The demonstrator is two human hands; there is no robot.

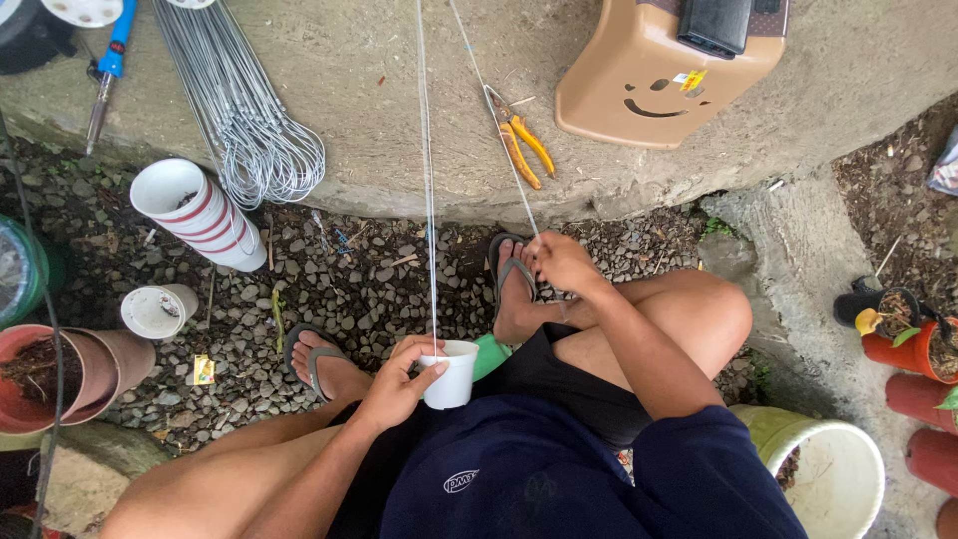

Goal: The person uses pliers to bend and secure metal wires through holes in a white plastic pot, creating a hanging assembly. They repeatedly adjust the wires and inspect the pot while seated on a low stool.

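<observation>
Evidently the left hand is wrapping its fingers around a small white cup held between the knees, while the right hand is pinching a thin wire near the sandalled foot. Keeping that wire taut (judging by its straightness) is probably helping; both arms are reaching forward, elbows bent.

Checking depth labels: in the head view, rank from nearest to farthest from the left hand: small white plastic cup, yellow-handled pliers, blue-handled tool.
1. Small white plastic cup: held in the left hand.
2. Yellow-handled pliers: up on the concrete slab, to the right.
3. Blue-handled tool: far top-left corner.
</observation>
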